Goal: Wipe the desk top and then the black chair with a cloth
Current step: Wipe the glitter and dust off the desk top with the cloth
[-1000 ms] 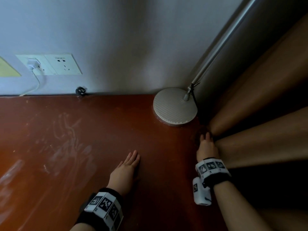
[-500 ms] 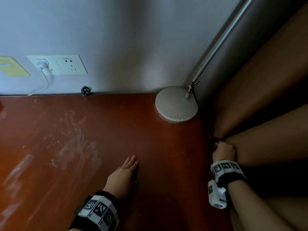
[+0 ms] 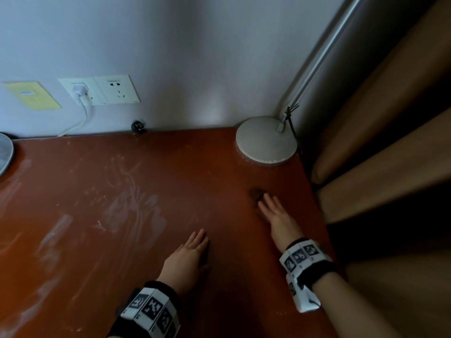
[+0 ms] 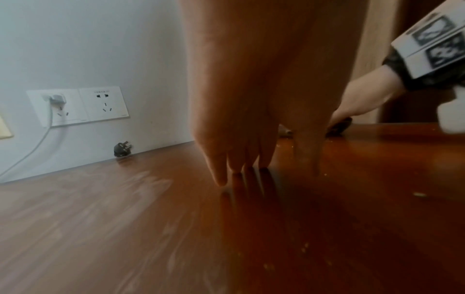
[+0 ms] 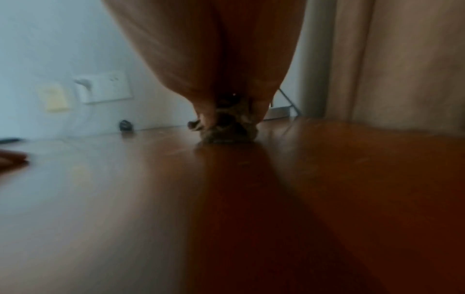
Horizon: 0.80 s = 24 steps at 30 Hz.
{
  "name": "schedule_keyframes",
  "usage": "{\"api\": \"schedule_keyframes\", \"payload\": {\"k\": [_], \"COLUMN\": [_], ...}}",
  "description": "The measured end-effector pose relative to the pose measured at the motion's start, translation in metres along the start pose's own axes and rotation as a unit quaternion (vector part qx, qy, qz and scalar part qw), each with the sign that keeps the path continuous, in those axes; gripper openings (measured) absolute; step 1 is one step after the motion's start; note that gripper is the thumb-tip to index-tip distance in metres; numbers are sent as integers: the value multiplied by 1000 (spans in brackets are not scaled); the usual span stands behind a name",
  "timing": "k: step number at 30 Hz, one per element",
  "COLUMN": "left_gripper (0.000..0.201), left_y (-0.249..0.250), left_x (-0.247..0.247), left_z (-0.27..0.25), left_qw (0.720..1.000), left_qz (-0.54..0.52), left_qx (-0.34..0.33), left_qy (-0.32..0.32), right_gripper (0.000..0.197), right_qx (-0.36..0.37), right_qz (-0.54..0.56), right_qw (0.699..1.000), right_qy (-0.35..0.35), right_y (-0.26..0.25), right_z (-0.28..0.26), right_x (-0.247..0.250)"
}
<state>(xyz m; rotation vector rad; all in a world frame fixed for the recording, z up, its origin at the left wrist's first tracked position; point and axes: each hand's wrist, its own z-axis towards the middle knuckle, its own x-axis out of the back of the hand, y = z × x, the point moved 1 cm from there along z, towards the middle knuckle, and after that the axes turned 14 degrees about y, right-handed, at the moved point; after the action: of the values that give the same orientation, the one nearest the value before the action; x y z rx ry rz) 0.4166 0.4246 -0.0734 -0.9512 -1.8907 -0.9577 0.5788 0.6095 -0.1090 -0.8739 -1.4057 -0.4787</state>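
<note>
Your right hand point(image 3: 277, 215) presses the small dark cloth point(image 3: 257, 193) on the worktop point(image 3: 122, 240) with straight fingers, right of centre. Your left hand point(image 3: 188, 258) lies flat, fingers straight, lower centre.

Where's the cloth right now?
In the head view the small dark cloth lies on the desk top under the right hand's fingertips, in front of the round lamp base.
</note>
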Motion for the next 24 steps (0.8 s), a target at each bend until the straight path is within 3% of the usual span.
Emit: {"api": "schedule_keyframes", "payload": {"k": [3,6,8,11,12,14,16,17,18,21,24], "left_gripper": [69,70,70,76,80,91,101,103,105,108,101], "left_y": [-5,-8,-7,-3,-2,-2,-2,-3,-4,-9,-15], "left_x": [-4,-7,-10,-14,-16,-20,-23,-24,-24,-27,-33], "left_z": [-8,-13,-15,-18,-19,-23,-28,-31,-34,-44,-55], "left_qw": [1000,1000,1000,999,999,999,999,998,998,998,998], "left_qz": [-3,-5,-9,-16,-11,-1,1,0,-1,1,19], "left_qx": [1,1,1,-11,-18,-24,-25,-27,-31,-45,-54], "left_qy": [3,14,23,40,46,47,47,49,51,40,16], "right_gripper": [59,39,43,57,55,46,21,21,37,47,50], "right_qx": [-148,-218,-191,-112,-87,33,98,129,164,121,-35], "right_qz": [-51,32,78,43,41,38,27,17,14,20,29], "right_qw": [984,971,971,985,989,995,994,991,986,991,995], "right_qy": [89,98,118,122,109,91,29,13,11,53,92], "right_y": [50,64,50,8,-13,-55,-91,-100,-106,-81,-22], "right_z": [0,-1,3,-2,-11,-43,-86,-103,-116,-123,-126], "right_x": [17,27,29,19,14,-5,-18,-22,-26,-21,-4]}}
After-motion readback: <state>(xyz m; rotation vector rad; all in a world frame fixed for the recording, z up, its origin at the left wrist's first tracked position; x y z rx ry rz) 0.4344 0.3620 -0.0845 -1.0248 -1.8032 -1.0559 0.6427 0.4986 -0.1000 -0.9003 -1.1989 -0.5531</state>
